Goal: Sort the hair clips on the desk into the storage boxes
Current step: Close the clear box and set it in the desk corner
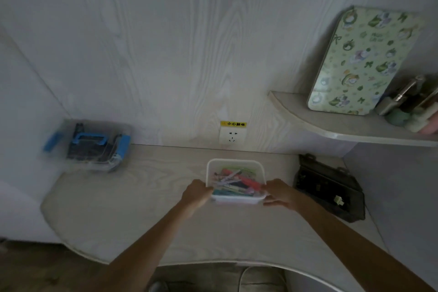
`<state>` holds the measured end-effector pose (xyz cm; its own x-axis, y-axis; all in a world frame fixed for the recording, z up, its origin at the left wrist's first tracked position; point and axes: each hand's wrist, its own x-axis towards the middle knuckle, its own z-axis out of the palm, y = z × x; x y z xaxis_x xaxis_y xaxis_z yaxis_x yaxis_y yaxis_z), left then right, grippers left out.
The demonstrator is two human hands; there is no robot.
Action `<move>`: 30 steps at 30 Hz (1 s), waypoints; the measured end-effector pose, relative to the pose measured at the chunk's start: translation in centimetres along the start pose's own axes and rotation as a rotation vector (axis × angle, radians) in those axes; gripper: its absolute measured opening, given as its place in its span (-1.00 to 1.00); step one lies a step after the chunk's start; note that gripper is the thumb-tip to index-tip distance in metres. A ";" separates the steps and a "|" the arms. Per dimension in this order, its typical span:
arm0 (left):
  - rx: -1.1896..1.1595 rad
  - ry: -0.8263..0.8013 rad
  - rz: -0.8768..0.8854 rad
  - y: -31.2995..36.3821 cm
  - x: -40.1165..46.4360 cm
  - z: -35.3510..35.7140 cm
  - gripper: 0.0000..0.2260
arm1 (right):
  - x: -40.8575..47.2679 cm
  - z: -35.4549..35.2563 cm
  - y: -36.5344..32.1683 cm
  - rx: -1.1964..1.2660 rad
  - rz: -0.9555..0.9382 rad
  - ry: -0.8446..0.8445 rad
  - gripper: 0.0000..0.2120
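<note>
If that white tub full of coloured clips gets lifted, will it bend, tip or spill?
The white tub looks like rigid plastic, so it should hold its shape. It is low and wide, gripped by the left hand and right hand on opposite sides, so tipping seems unlikely. Having no lid, the hair clips could spill if tilted.

Only 1 readable text: yellow warning sticker (233, 124) on wall, just above white power socket (231, 137), black Chinese chars "小心触电" w/ small warning symbol at left end. Patterned green board (362, 61) on shelf has faint lettering, too blurred to read.
</note>
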<state>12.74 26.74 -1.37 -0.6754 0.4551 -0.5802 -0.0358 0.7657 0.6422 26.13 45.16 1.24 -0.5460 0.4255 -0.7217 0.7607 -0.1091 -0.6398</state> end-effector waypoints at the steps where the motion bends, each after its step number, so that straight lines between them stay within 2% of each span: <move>1: -0.015 0.012 -0.002 -0.3 -0.5 -1.1 -0.75 | -0.4 0.5 -0.6 -0.004 -0.026 -0.016 -0.77; 4: -0.056 0.095 0.007 -1.6 -2.2 -5.8 -0.76 | -0.8 2.7 -3.8 -0.056 -0.114 -0.090 -0.77; 7: -0.138 0.323 -0.015 -3.6 -3.3 -11.7 -0.76 | -0.6 7.0 -8.7 -0.074 -0.220 -0.133 -0.71; 11: -0.201 0.612 0.014 -5.3 -5.6 -19.5 -0.73 | -0.8 14.0 -15.0 0.005 -0.326 -0.218 -0.85; 14: -0.067 0.764 0.001 -6.4 -5.5 -24.1 -0.71 | -0.6 18.5 -18.9 0.060 -0.377 -0.261 -0.85; 16: -0.132 0.831 -0.023 -7.6 -4.7 -26.9 -0.72 | -0.1 21.9 -21.0 0.049 -0.391 -0.262 -0.91; 17: -0.154 0.846 -0.009 -8.1 -4.2 -27.5 -0.73 | -0.2 23.2 -21.5 0.042 -0.387 -0.260 -0.95; 18: -0.129 0.841 0.017 -8.7 -3.5 -28.0 -0.70 | -0.1 24.7 -22.0 0.033 -0.383 -0.257 -0.90; 21: 0.120 0.780 0.057 -11.2 -1.7 -28.3 -0.57 | 0.4 28.4 -22.6 -0.139 -0.464 -0.222 -0.85; 22: 0.194 0.808 0.065 -12.2 -1.2 -28.4 -0.57 | 0.6 29.5 -22.8 -0.158 -0.471 -0.214 -0.80; 24: 0.344 0.886 0.142 -13.6 -0.7 -29.0 -0.51 | 1.0 30.7 -23.2 -0.102 -0.435 -0.200 -0.76; 26: 0.462 0.883 0.204 -14.2 -0.6 -29.6 -0.39 | 1.7 31.1 -23.8 -0.012 -0.386 -0.154 -0.79; 30: 0.517 0.873 0.188 -13.9 -0.9 -29.6 -0.31 | 2.3 30.0 -24.4 0.000 -0.286 -0.228 -0.86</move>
<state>-8.00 2.22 5.07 -0.9442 0.2574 0.2056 0.3077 0.9120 0.2712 -4.24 21.85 7.28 -0.8008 0.2276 -0.5540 0.5660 -0.0150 -0.8243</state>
